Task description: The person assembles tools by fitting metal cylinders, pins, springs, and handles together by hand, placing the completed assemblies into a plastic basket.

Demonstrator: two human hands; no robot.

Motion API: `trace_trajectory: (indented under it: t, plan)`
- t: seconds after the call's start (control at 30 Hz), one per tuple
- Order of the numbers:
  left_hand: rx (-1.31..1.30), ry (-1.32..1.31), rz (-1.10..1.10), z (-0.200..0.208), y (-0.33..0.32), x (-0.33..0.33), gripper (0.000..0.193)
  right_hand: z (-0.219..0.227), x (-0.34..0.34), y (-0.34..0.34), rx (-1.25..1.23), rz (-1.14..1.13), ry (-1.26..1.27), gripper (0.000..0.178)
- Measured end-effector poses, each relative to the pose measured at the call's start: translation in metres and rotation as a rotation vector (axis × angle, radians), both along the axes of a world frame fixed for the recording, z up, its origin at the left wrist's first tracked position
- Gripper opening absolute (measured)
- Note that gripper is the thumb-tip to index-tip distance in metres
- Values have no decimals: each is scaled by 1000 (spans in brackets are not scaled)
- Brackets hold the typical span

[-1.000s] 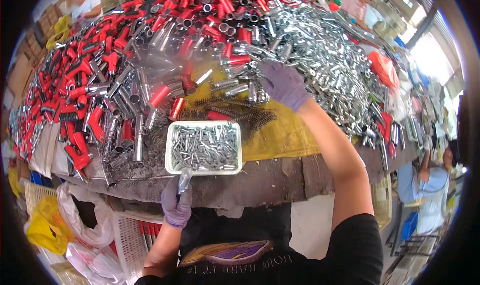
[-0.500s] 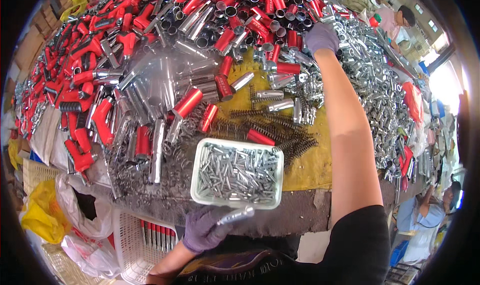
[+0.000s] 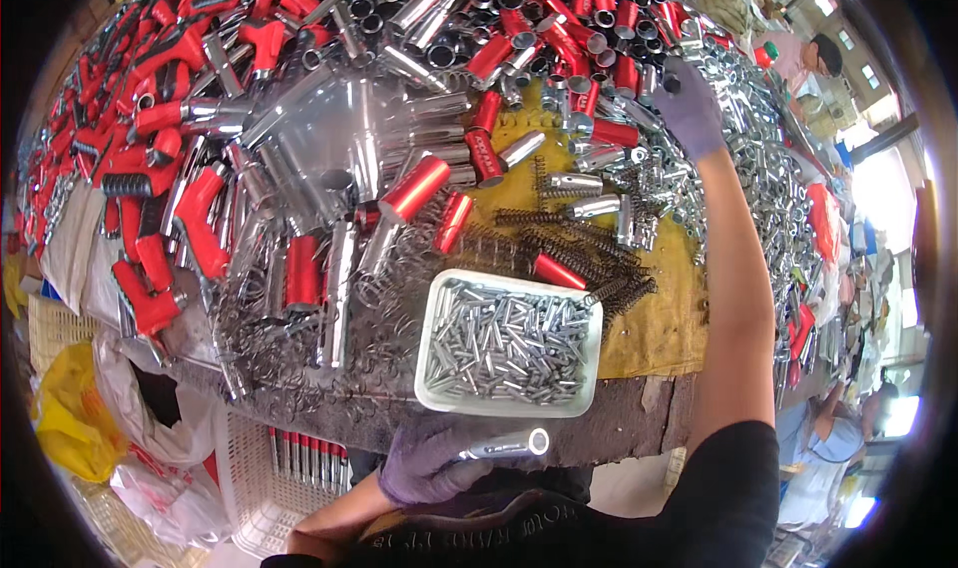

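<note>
low down, the left hand (image 3: pixel 427 465) held a shiny tube (image 3: pixel 506 445) sideways near the white tray (image 3: pixel 504 407). the right hand (image 3: pixel 691 109) was stretched far out at the metal heap (image 3: pixel 763 184), arm almost straight; i couldn't tell if it gripped anything.

Over the last second the right hand (image 3: pixel 691 109) has gone from beside the dark coil springs (image 3: pixel 599 252) to farther back on the worktop (image 3: pixel 609 430), where the red tubes (image 3: pixel 627 76) meet the heap of small silver parts (image 3: pixel 760 134). The metal tube (image 3: pixel 507 445) in the left hand (image 3: pixel 427 465), earlier pointing up across the near rim of the white tray (image 3: pixel 504 405), now lies sideways below it, its open end to the right. The head view has shifted too, putting the tray lower and farther right in the picture.
</note>
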State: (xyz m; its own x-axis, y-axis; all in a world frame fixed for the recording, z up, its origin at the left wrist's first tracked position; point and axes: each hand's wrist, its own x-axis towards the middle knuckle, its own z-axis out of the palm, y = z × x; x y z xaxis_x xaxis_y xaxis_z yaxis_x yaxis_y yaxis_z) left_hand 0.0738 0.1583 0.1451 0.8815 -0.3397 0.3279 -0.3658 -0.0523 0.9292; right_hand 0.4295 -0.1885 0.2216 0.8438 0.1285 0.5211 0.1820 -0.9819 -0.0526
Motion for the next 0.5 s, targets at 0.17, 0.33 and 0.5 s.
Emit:
trace_trajectory:
  t: [0.17,0.33,0.5]
  plan:
    - [38,79,-86,0,2,-7,37,20,-90,64,-356,537,326,42]
    - [-202,214,-15,-9,-2,-18,40,-18,-50,138,-401,440,403,25]
    - [-383,495,28,-2,-2,-21,59,-49,2,139,-439,326,504,27]
